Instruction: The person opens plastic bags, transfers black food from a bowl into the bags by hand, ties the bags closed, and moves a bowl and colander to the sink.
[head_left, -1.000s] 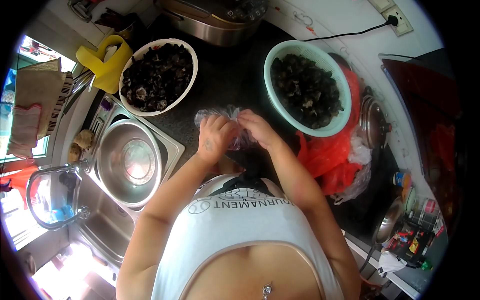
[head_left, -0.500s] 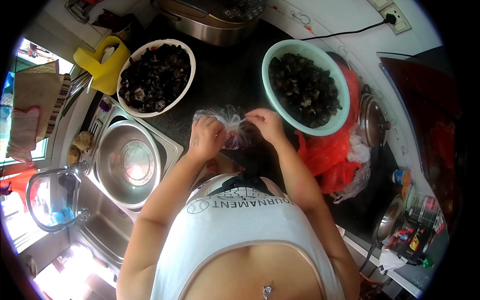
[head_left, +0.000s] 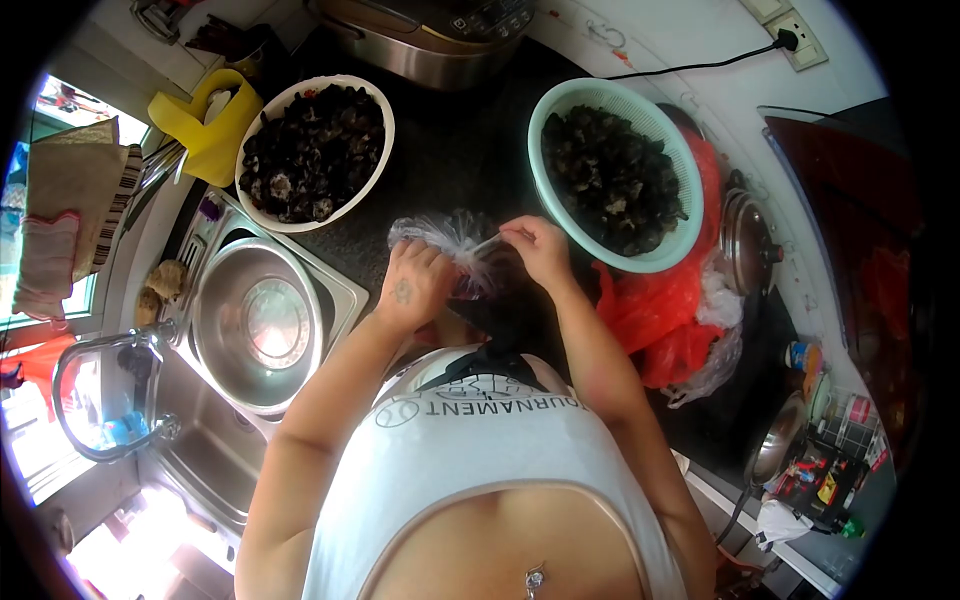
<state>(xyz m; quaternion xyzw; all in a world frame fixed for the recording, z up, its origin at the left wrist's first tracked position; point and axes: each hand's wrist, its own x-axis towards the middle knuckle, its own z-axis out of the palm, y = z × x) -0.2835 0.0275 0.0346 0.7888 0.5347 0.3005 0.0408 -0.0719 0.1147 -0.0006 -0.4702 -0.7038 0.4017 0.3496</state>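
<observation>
A clear plastic bag with something reddish inside lies at the counter's front edge, between my hands. My left hand is closed on its left side, fingers curled into the crumpled plastic. From the right, my right hand pinches a twisted, whitish strand of the bag and pulls it taut. Beyond my left hand stands a white bowl heaped with dark, shell-like pieces. A pale green colander, holding similar dark pieces, is just beyond my right hand.
Left of me, a steel basin sits over the sink by a curved faucet. Red plastic bags lie on the right, near a lidded pot. At the back are a rice cooker and a yellow holder.
My right hand has drawn a strand of the bag out to the right, now stretched more visibly. My left hand has turned slightly, still gripping the bag.
</observation>
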